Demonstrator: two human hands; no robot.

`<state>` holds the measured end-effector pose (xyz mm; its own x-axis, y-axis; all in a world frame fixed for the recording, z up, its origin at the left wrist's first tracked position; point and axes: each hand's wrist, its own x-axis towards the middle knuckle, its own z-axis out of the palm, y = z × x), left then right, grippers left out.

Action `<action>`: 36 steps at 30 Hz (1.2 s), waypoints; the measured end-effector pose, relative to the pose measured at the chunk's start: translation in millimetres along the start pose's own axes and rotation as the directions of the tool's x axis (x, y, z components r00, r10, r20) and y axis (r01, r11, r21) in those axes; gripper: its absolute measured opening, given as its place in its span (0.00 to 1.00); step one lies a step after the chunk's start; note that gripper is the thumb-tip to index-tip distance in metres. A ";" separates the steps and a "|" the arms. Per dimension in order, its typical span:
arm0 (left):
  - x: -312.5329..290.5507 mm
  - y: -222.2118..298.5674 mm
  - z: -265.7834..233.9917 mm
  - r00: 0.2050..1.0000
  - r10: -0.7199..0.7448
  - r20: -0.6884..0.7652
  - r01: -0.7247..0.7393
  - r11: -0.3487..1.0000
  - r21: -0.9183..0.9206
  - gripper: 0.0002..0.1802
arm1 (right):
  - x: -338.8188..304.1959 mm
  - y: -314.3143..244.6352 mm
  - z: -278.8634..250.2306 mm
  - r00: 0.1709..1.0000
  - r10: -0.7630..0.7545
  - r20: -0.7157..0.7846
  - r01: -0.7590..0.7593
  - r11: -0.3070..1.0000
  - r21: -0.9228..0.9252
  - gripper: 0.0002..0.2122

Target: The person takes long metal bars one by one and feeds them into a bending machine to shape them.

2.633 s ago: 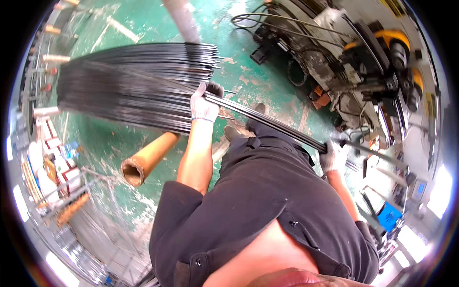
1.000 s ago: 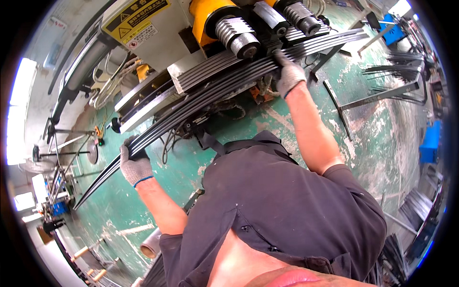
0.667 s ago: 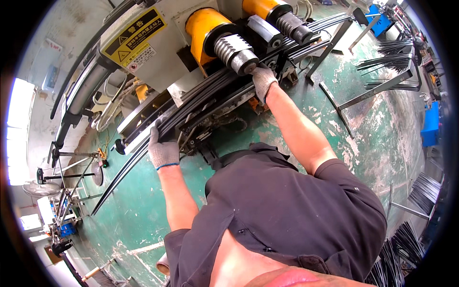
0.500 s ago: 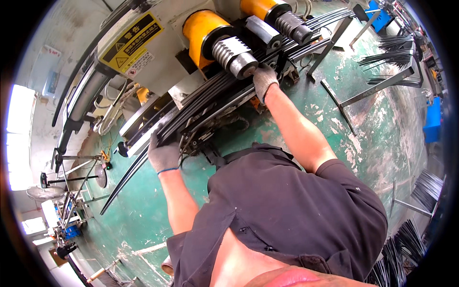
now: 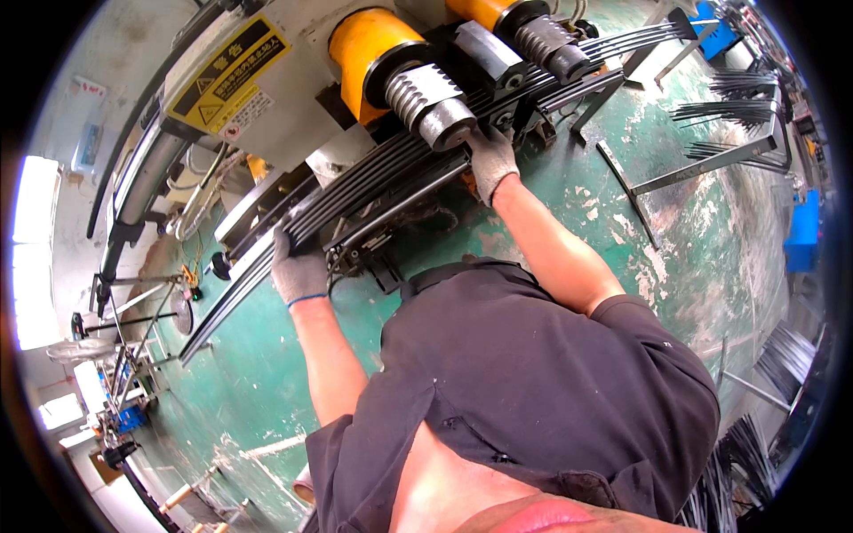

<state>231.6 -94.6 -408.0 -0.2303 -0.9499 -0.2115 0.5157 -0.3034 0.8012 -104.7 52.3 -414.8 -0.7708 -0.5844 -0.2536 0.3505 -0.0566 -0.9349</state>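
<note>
Black rods (image 5: 373,177) already lay across the machine (image 5: 306,111), under the roller (image 5: 431,102), but weren't yet released: the left hand (image 5: 300,268) was curled round them, the right hand's (image 5: 493,162) grip too hidden to tell.

Student: How do the rods (image 5: 355,182) lie?

Tutor: From eight o'clock to between one and two, along the machine (image 5: 311,62). The left hand (image 5: 299,271) is on them at nine; the right hand (image 5: 493,160) is at one, just beside the end of the nearer roller (image 5: 435,111) (which covers part of the rods).

Student: And around these?

Tutor: Farther roller (image 5: 553,51), one o'clock; loaded rack (image 5: 711,167), between two and three; rod bundles (image 5: 745,457), four; fan (image 5: 80,350), between eight and nine.
</note>
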 end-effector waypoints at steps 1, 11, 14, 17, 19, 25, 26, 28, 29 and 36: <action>6.6 -5.3 -12.3 1.000 0.029 -0.012 -0.028 0.995 0.100 0.19 | -6.0 1.8 -0.7 0.999 0.040 -0.002 -0.040 0.999 0.034 0.19; 21.0 47.9 -67.5 0.962 0.006 -0.273 -0.101 0.937 -0.334 0.19 | -38.3 74.5 -125.1 0.936 0.307 -0.169 -0.302 0.952 0.059 0.21; 19.3 27.1 -43.7 0.968 -0.005 -0.253 -0.101 0.908 -0.406 0.19 | -43.6 77.5 -139.5 0.913 0.360 -0.189 -0.358 0.933 0.046 0.21; 16.0 15.0 -36.3 0.986 0.032 -0.166 -0.092 0.925 -0.369 0.19 | -39.9 76.0 -138.4 0.914 0.365 -0.177 -0.366 0.930 0.027 0.20; 15.8 15.8 -29.4 0.982 0.029 -0.185 -0.094 0.929 -0.357 0.20 | -34.0 73.8 -132.2 0.919 0.366 -0.145 -0.369 0.929 0.010 0.19; -4.1 14.5 -7.4 0.979 -0.132 -0.158 0.057 0.912 -0.406 0.21 | -22.3 69.6 -93.7 0.960 0.281 -0.015 -0.279 0.944 -0.178 0.23; -8.1 13.2 -3.6 0.983 -0.151 -0.105 0.093 0.898 -0.430 0.23 | -17.5 70.5 -90.7 0.958 0.284 0.040 -0.257 0.912 -0.320 0.22; -5.4 16.6 -2.6 0.984 -0.176 -0.026 0.146 0.881 -0.450 0.25 | -5.9 85.6 -96.0 0.927 0.364 0.090 -0.317 0.890 -0.329 0.19; -5.3 21.4 -5.1 0.983 -0.182 -0.008 0.159 0.879 -0.450 0.27 | -0.8 99.9 -101.0 0.891 0.445 0.095 -0.420 0.884 -0.205 0.18; -7.1 107.6 -149.7 0.980 0.053 -0.192 -0.130 0.900 -0.416 0.36 | -25.9 127.3 -133.7 0.869 0.495 -0.015 -0.472 0.820 -0.325 0.12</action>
<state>412.3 -131.9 -404.0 -0.0400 -0.9616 -0.2716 0.8375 -0.1805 0.5157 -111.2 168.4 -560.5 -0.5043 -0.5239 -0.6864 0.4784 0.4923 -0.7272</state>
